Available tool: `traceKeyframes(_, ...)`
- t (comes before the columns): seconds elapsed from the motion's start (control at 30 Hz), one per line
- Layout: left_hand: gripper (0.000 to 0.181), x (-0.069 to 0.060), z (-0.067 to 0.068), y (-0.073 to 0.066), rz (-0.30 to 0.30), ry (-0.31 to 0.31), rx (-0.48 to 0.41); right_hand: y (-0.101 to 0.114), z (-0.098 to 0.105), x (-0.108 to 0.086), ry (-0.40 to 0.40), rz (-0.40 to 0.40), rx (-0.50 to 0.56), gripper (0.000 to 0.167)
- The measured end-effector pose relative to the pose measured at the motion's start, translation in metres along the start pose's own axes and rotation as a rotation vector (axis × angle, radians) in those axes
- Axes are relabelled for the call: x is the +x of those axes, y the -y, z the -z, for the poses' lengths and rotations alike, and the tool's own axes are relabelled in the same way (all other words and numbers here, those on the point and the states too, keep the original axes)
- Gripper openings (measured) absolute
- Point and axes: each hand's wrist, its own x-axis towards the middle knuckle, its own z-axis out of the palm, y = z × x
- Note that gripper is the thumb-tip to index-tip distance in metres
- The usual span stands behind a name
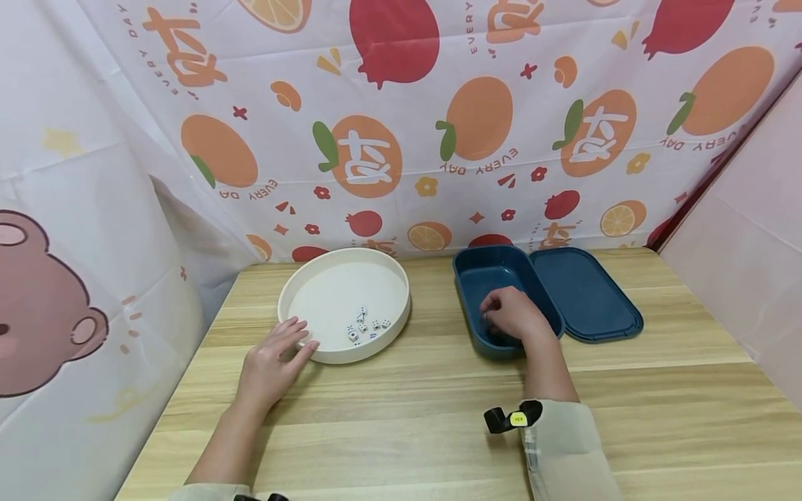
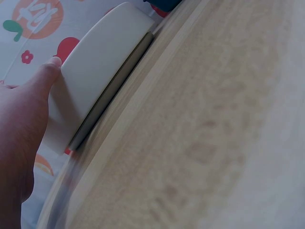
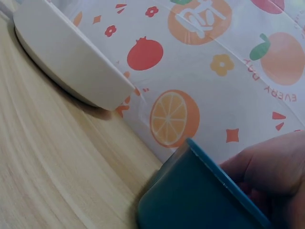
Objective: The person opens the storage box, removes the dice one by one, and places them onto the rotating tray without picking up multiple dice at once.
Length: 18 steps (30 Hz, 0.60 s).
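Observation:
A round white tray (image 1: 338, 278) stands on the left of the table, with several small white dice (image 1: 363, 326) grouped near its front right. On the tray's near left rim rests my left hand (image 1: 271, 362), its fingers loosely spread; the left wrist view shows the thumb (image 2: 53, 67) at the rim. My right hand (image 1: 515, 314) reaches down into a dark blue rectangular box (image 1: 485, 268), fingers bent downward. Its fingertips are hidden there, so whether they hold anything cannot be seen. In the right wrist view, the box wall (image 3: 190, 195) covers part of that hand.
A dark blue lid (image 1: 587, 292) lies flat against the box's right side. Behind the wooden table (image 1: 401, 431) hangs a fruit-print cloth (image 1: 413, 125). More white cloth with a bear print (image 1: 44, 313) hangs at the left.

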Motion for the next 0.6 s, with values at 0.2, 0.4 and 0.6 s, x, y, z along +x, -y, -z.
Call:
traceKeyframes(0.2,0.031,-0.001,0.000,-0.001,0.014,0.008,0.001,0.009,0.003,0.000,-0.118,0.065,0.026,0.019)
traceKeyframes(0.4,0.032,-0.001,0.001,-0.001,0.028,0.016,0.004,0.025,0.000,-0.003,-0.211,0.086,0.068,0.020)
traceKeyframes(0.6,0.032,-0.001,0.001,-0.001,0.032,0.018,0.007,0.045,-0.015,-0.005,-0.335,0.166,0.097,0.018)
